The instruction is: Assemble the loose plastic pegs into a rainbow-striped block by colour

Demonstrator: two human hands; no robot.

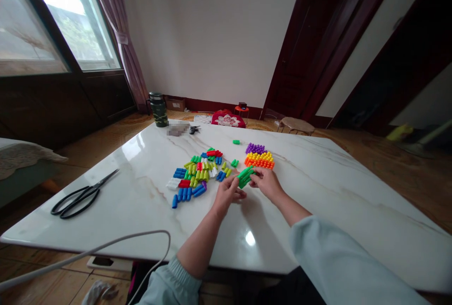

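A small bundle of green bullet-shaped plastic pieces (246, 177) is held a little above the table between my two hands. My left hand (229, 193) grips its left end, with the lower fingers partly curled beneath. At its right end, my right hand (267, 182) pinches the pieces with the fingertips. Left of my hands lies a loose spread of similar pieces in blue, white, red, green and yellow-green (199, 173). Just beyond my hands stand grouped rows of orange pieces (259, 164), yellow pieces (260, 156) and purple pieces (254, 148). Several green pieces (235, 163) lie between these groups.
Black-handled scissors (79, 198) lie at the left of the white marble-patterned table (339, 192). A camouflage flask (158, 109) and a small black object (194, 129) are at the far left corner. A pale cable (116, 238) crosses the near left edge. A stool (295, 124) stands beyond.
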